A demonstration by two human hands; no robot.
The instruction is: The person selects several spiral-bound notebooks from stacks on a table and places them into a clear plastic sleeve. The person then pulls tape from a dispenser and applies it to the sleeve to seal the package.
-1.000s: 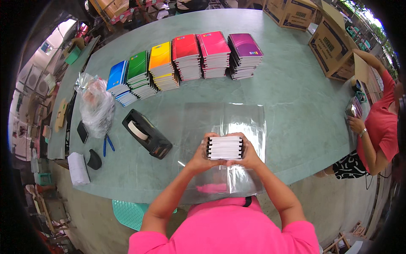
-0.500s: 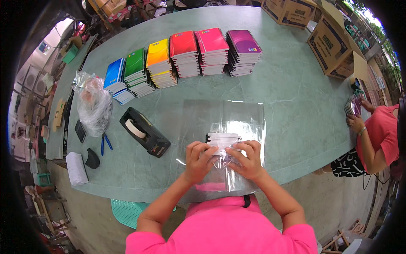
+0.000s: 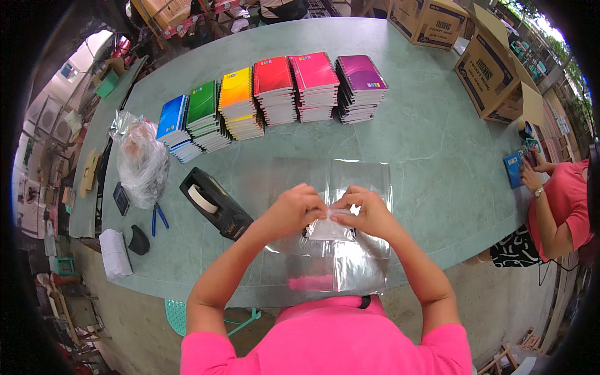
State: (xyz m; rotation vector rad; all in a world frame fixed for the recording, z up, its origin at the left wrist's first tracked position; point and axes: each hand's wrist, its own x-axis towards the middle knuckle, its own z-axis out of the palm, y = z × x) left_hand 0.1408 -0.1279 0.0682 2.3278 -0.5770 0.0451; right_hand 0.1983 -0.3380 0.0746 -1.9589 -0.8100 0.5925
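At the table's near side, my left hand [image 3: 300, 209] and my right hand [image 3: 367, 214] face each other, fingertips pinched together on a gathered edge of clear plastic film [image 3: 362, 175]. Beneath my fingers, a small bundle of spiral notebooks [image 3: 330, 232] shows white page edges and black binding at its corners; my hands hide part of it. The glossy film spreads flat on the table around the bundle. To the left of my hands a black tape dispenser [image 3: 215, 205] stands with a white roll in it.
Stacked spiral notebooks [image 3: 273, 75] in several colours form a row behind. At left lie a plastic bag [image 3: 144, 165], blue-handled pliers [image 3: 160, 219], a black curved piece [image 3: 139, 240] and white paper [image 3: 115, 253]. Cardboard boxes [image 3: 484, 78] stand far right, near a co-worker [image 3: 559, 200] holding notebooks.
My hands have moved up from the bundle's near side to over it, bringing the film's edge along. The co-worker at right now has a blue notebook showing.
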